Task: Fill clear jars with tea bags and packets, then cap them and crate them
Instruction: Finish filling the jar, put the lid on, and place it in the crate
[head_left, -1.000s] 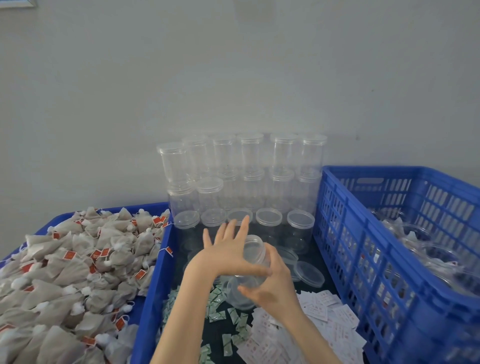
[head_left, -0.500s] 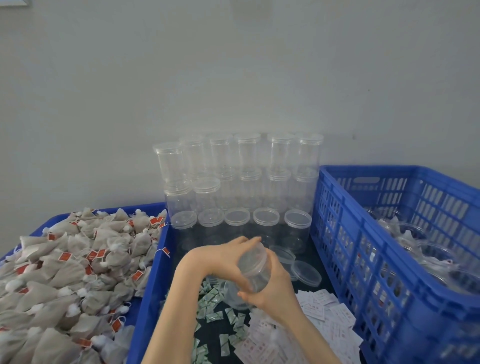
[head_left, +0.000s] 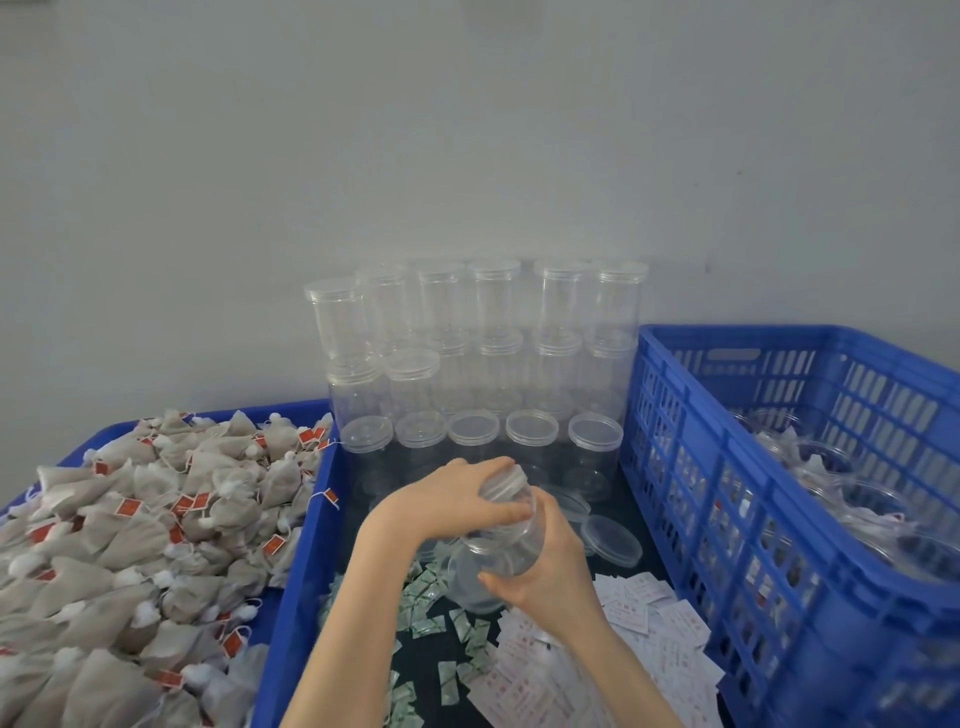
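The right hand grips the body of a clear jar, tilted over the dark worktop. The left hand curls its grip round the jar's lid. Green packets and white packets lie below. Tea bags fill the tray at left; capped jars stand stacked behind, beside a blue crate.

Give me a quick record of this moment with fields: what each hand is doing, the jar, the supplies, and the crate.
left hand: curled over the lid end of the clear jar
right hand: grip around the jar body from below
jar state: tilted, looks empty
tea bags: heaped in the blue tray on the left
packets: green and white, loose under the hands
stacked jars: capped, against the wall
blue crate: right, holds filled jars
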